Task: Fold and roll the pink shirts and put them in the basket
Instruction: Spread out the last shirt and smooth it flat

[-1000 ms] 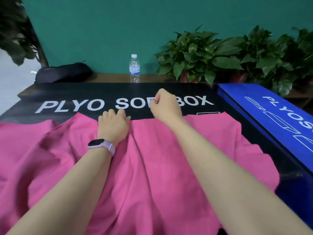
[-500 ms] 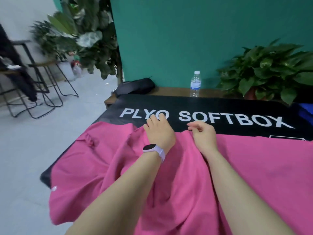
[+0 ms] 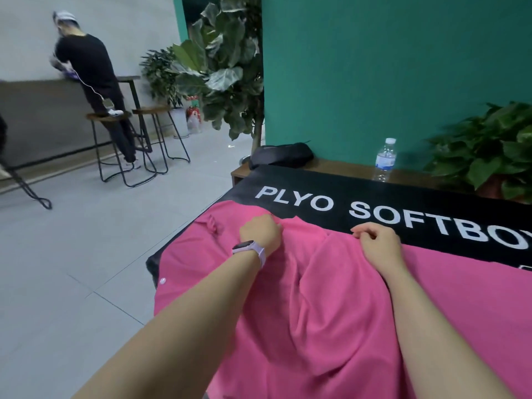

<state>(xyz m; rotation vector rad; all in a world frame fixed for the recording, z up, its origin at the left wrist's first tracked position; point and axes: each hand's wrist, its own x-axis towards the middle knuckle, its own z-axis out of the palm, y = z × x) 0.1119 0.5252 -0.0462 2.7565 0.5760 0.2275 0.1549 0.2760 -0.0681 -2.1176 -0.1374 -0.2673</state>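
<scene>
A pink shirt (image 3: pixel 331 306) lies spread and wrinkled over the black soft box (image 3: pixel 403 203) with white lettering. My left hand (image 3: pixel 260 233), with a watch on the wrist, grips the shirt's far edge near the collar end with curled fingers. Further right on that same far edge, my right hand (image 3: pixel 377 243) pinches the fabric. A loose fold rises between my two forearms. The shirt's collar and a white button lie at the box's left end. No basket is in view.
A water bottle (image 3: pixel 385 159) and a dark bag (image 3: pixel 280 154) sit on a wooden ledge behind the box. Leafy plants (image 3: pixel 489 151) stand at the right and by the green wall. A person (image 3: pixel 92 82) stands by stools on the grey floor at left.
My view has swung left, bringing the floor, stools and a person into sight. Both hands slid left along the shirt's far edge, and my left hand went from flat to curled on the fabric.
</scene>
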